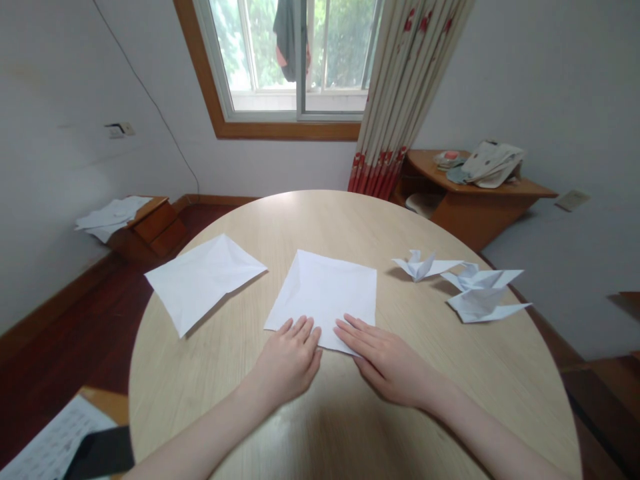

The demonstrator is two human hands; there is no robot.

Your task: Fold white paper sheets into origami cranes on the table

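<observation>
As your left hand [293, 357] and right hand [383, 357] lie flat, clasping nothing, on the near edge of the sheet [333, 290] on the table [220, 363], left of the paper birds [475, 305], you seem to be smoothing it; folding would next need aligned edges.

L. bare hand [293, 359] & R. bare hand [384, 361]: both w/ slender, tapering fingers, narrow wrists. L. slim forearm [220, 430] & R. slim forearm [480, 430]: smooth, uncovered to view edge; fingernail detail too small to tell.
</observation>
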